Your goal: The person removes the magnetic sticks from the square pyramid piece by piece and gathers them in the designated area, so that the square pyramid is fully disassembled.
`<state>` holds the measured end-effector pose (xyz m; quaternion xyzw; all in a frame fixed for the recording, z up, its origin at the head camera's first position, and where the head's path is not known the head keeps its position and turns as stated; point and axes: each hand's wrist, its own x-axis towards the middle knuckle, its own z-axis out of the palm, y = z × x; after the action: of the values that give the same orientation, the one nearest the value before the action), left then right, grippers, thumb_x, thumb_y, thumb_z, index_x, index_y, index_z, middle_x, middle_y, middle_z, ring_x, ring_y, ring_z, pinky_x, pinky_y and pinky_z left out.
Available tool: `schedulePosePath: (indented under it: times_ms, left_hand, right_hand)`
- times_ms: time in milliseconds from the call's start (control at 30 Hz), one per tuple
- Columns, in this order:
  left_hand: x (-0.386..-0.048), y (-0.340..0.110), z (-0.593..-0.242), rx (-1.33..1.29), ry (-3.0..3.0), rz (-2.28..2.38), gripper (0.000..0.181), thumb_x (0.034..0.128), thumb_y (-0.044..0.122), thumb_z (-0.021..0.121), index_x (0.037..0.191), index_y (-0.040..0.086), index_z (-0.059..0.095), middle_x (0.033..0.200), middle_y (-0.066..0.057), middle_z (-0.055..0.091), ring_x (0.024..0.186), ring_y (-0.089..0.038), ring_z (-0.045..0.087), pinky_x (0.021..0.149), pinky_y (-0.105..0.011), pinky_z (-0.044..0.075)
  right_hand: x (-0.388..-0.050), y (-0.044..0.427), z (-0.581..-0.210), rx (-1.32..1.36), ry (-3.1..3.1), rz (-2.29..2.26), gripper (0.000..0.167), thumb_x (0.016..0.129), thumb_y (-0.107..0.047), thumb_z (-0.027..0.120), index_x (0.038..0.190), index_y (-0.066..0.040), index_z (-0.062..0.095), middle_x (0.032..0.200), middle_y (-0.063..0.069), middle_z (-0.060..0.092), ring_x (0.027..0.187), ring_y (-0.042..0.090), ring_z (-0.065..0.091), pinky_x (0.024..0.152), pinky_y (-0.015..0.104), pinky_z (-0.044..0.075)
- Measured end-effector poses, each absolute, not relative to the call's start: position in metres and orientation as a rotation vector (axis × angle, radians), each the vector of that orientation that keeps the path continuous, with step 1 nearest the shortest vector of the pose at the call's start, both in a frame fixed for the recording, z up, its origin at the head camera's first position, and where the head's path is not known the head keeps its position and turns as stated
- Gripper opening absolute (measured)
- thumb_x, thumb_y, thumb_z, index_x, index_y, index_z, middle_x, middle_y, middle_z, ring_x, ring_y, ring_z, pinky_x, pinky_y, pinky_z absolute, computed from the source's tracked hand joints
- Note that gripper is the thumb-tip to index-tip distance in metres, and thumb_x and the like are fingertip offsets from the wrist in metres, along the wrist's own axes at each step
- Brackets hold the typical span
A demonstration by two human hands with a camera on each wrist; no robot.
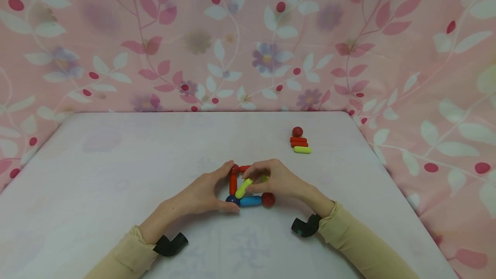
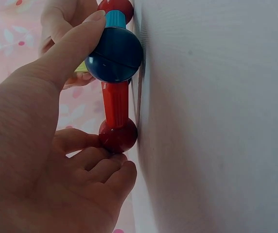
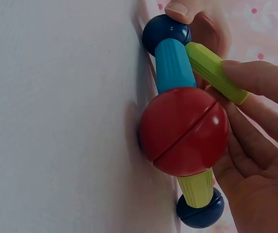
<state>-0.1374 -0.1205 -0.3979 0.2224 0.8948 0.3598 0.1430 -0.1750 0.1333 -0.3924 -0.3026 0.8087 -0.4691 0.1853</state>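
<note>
A frame of balls and rods lies on the table. A dark blue ball [image 1: 232, 200] at its near left corner joins a red rod [image 1: 233, 184] and a light blue rod [image 1: 251, 201], each leading to a red ball. My left hand [image 1: 195, 195] spans the red-rod side, thumb on the blue ball and fingers against the far red ball [image 2: 118, 137]. Between thumb and fingers, my right hand [image 1: 280, 180] pinches a yellow-green rod [image 3: 212, 70], tilted up with its lower end at the blue ball. Another dark blue ball [image 3: 200, 208] shows in the right wrist view, beyond a yellow-green rod [image 3: 196, 189].
Farther back on the right lie a red ball [image 1: 297, 131], two red rods [image 1: 299, 142] and a yellow-green rod [image 1: 302, 150]. A white cloth covers the table [image 1: 97, 210]. Pink floral fabric [image 1: 232, 55] hangs behind and at the sides.
</note>
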Motion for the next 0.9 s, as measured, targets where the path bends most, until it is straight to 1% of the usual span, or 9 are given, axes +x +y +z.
schedulePosePath:
  times_ms: [133, 267, 600, 900]
  left_hand:
    - [-0.1374, -0.1207, -0.3975, 0.638, 2.584, 1.036, 0.116, 0.0713, 0.056, 0.085, 0.160, 0.016, 0.023, 0.164, 0.005, 0.027, 0.151, -0.022, 0.027, 0.117, -0.055, 0.031]
    - [-0.1376, -0.1206, -0.3977, 0.634, 2.587, 1.037, 0.116, 0.0711, 0.057, 0.085, 0.160, 0.016, 0.023, 0.164, 0.005, 0.028, 0.151, -0.022, 0.028, 0.118, -0.055, 0.031]
    - [-0.1385, -0.1210, -0.3987, 0.644, 2.591, 1.029, 0.116, 0.0709, 0.057, 0.085, 0.160, 0.016, 0.023, 0.163, 0.006, 0.028, 0.151, -0.021, 0.028, 0.118, -0.054, 0.031]
    - [-0.1383, -0.1206, -0.3996, 0.653, 2.583, 1.040, 0.116, 0.0712, 0.056, 0.085, 0.160, 0.015, 0.023, 0.164, 0.005, 0.027, 0.151, -0.020, 0.027, 0.118, -0.053, 0.031]
  right_hand:
    - [-0.1765, 0.1352, -0.3925, -0.864, 2.275, -1.297, 0.022, 0.085, -0.029, 0.081, 0.105, -0.021, 0.075, 0.097, -0.006, 0.072, 0.089, 0.017, 0.065, 0.085, 0.035, 0.054]
    - [-0.1779, 0.1369, -0.3923, -0.872, 2.258, -1.281, 0.018, 0.085, -0.027, 0.081, 0.101, -0.023, 0.075, 0.093, -0.004, 0.071, 0.086, 0.019, 0.065, 0.082, 0.034, 0.054]
    - [-0.1798, 0.1381, -0.3915, -0.891, 2.243, -1.274, 0.017, 0.084, -0.023, 0.082, 0.100, -0.022, 0.075, 0.093, -0.005, 0.072, 0.086, 0.019, 0.064, 0.081, 0.033, 0.054]
    - [-0.1812, 0.1400, -0.3927, -0.890, 2.231, -1.271, 0.017, 0.084, -0.023, 0.082, 0.100, -0.023, 0.076, 0.095, -0.006, 0.073, 0.087, 0.020, 0.063, 0.080, 0.032, 0.055]
